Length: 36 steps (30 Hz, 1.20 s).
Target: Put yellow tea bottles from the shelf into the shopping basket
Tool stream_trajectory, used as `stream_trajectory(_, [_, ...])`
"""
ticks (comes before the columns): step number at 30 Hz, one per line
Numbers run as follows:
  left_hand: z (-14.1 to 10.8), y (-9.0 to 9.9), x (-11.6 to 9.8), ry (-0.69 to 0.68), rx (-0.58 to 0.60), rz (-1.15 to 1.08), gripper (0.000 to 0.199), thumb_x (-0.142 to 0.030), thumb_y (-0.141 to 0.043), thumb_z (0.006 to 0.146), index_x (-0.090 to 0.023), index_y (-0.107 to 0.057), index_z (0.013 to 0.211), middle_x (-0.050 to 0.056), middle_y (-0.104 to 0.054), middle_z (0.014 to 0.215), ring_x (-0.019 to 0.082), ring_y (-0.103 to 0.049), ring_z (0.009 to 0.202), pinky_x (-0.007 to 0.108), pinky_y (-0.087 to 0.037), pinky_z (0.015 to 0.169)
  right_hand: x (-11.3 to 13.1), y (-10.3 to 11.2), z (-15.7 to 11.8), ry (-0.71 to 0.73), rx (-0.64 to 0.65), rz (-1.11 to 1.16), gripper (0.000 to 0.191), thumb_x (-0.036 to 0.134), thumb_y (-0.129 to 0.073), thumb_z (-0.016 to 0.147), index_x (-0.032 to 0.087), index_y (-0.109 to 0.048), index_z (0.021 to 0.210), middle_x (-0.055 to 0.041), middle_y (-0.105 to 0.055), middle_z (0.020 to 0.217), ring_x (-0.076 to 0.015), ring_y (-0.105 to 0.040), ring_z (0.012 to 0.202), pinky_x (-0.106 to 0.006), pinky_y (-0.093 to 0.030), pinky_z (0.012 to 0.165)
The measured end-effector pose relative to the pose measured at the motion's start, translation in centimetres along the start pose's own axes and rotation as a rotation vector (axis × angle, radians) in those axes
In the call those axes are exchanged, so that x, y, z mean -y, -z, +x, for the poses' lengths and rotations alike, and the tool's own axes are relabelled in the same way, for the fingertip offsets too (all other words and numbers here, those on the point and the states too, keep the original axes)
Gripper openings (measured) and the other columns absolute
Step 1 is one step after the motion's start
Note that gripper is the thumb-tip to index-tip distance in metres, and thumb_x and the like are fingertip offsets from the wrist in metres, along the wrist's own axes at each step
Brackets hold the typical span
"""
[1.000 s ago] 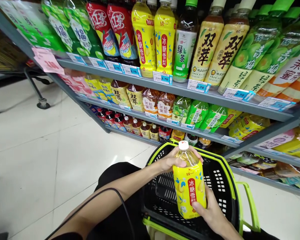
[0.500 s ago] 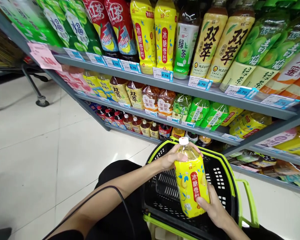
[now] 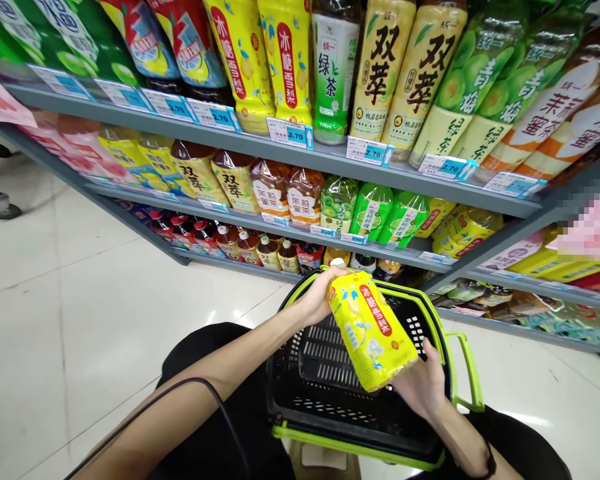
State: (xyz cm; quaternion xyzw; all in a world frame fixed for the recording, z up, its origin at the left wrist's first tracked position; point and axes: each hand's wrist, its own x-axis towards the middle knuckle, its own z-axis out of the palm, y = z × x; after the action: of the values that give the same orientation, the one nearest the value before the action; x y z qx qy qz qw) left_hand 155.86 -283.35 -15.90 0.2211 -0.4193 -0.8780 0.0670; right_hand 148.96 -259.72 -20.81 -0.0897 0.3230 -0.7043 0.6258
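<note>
A large yellow bottle [image 3: 367, 330] with a red label strip and a white cap tilts over the black basket [image 3: 325, 400], its base toward the lower right. My left hand [image 3: 320, 293] is wrapped round its neck and upper end, just below the cap. Under the base is my right hand [image 3: 423, 377], thumb raised, the other fingers partly hidden behind the bottle and seeming to support it. The basket has a lime-green rim and stands between my knees, with slots in its floor.
Shelves [image 3: 205, 130] of bottled drinks with price tags stretch across the front. A lime-green basket handle [image 3: 467, 370] sticks out at the right. A dark cable [image 3: 195, 381] crosses my left forearm. A cart wheel [image 3: 1, 208] stands on the pale tiled floor at the left.
The bottle has tipped and turned, its base swinging to the right and up. My right hand has shifted from its lower side to beneath its base. The view has moved closer to the shelves.
</note>
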Motion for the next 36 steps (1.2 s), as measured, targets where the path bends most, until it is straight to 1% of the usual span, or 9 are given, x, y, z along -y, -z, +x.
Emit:
stream_trajectory(5, [1.0,0.2,-0.7,-0.121,0.032,-0.095,0.042,-0.034,-0.073,0.072,-0.014,-0.073,0.109,0.015,-0.077,0.117,0.032,-0.071,0.115,0.042,-0.051,0.103,-1.0,-1.7,-0.1,-0.081,0.059,0.256,0.078,0.084,-0.049,0.087,0.023,-0.068,0.131,-0.0166,-0.064,0.143,-0.0418,-0.061,0.128,-0.067,-0.048,0.102])
stream_trajectory(9, [1.2,0.8,-1.5,-0.054,0.097,0.091,0.052,-0.047,-0.075,0.076,-0.008,-0.075,0.11,0.02,-0.074,0.126,0.034,-0.068,0.121,0.04,-0.05,0.106,-0.9,-1.5,-0.3,0.049,0.035,0.155,0.069,0.059,-0.067,0.087,0.027,-0.058,0.147,-0.0135,-0.059,0.151,-0.0401,-0.055,0.136,-0.064,-0.045,0.109])
stream_trajectory(13, [0.9,1.3,-1.9,0.086,0.023,0.214,0.055,-0.057,-0.073,0.081,-0.013,-0.072,0.114,0.015,-0.075,0.122,0.031,-0.07,0.113,0.035,-0.052,0.094,0.1,-0.7,-0.2,0.168,-0.029,-0.05,0.079,0.063,-0.073,0.086,0.029,-0.052,0.155,-0.0134,-0.056,0.154,-0.0381,-0.052,0.14,-0.059,-0.046,0.112])
stream_trajectory(16, [0.8,1.6,-1.6,0.184,0.078,0.21,0.055,-0.058,-0.069,0.084,-0.019,-0.069,0.122,0.012,-0.074,0.126,0.029,-0.07,0.111,0.035,-0.053,0.089,0.8,-0.3,0.1,0.313,-0.097,-0.28,0.08,0.058,-0.082,0.084,0.028,-0.055,0.153,-0.0124,-0.052,0.158,-0.035,-0.05,0.143,-0.051,-0.045,0.115])
stream_trajectory(21, [1.6,2.1,0.0,0.146,-0.077,0.221,0.055,-0.061,-0.077,0.079,-0.015,-0.07,0.107,0.011,-0.078,0.105,0.024,-0.071,0.092,0.034,-0.053,0.086,1.1,0.7,0.5,0.443,-0.191,-0.631,0.107,0.042,-0.097,0.071,0.031,-0.04,0.161,-0.0133,-0.051,0.154,-0.0309,-0.059,0.129,-0.038,-0.057,0.095])
stream_trajectory(24, [1.9,2.1,0.5,0.06,-0.065,0.14,0.052,-0.053,-0.079,0.074,-0.011,-0.072,0.104,0.013,-0.077,0.101,0.024,-0.072,0.088,0.033,-0.054,0.086,0.9,1.0,0.5,0.372,-0.129,-0.423,0.102,0.065,-0.08,0.083,0.03,-0.031,0.165,-0.0158,-0.053,0.151,-0.0319,-0.062,0.124,-0.041,-0.058,0.09])
stream_trajectory(27, [1.6,1.3,0.1,0.001,-0.027,0.08,0.049,-0.049,-0.076,0.073,-0.01,-0.073,0.101,0.014,-0.078,0.099,0.026,-0.073,0.086,0.034,-0.055,0.084,0.3,0.6,0.7,0.134,0.015,-0.14,0.083,0.075,-0.056,0.093,0.024,-0.044,0.157,-0.0166,-0.065,0.136,-0.0331,-0.068,0.113,-0.045,-0.06,0.085])
stream_trajectory(31, [1.0,-0.2,-0.9,-0.091,-0.111,0.094,0.05,-0.052,-0.08,0.069,-0.01,-0.074,0.096,0.011,-0.078,0.095,0.024,-0.072,0.084,0.033,-0.056,0.085,-0.8,-0.4,1.4,-0.126,0.207,0.092,0.084,0.083,-0.049,0.09,0.014,-0.06,0.138,-0.0188,-0.074,0.111,-0.0343,-0.073,0.1,-0.038,-0.06,0.068])
stream_trajectory(36, [0.9,-0.4,-0.8,-0.033,-0.231,0.27,0.055,-0.063,-0.08,0.076,-0.013,-0.072,0.096,0.01,-0.078,0.093,0.022,-0.073,0.081,0.031,-0.055,0.079,-1.6,0.3,2.4,-0.151,0.056,0.27,0.068,0.077,-0.053,0.089,0.014,-0.067,0.112,-0.0103,-0.074,0.08,-0.0207,-0.068,0.062,-0.025,-0.05,0.051])
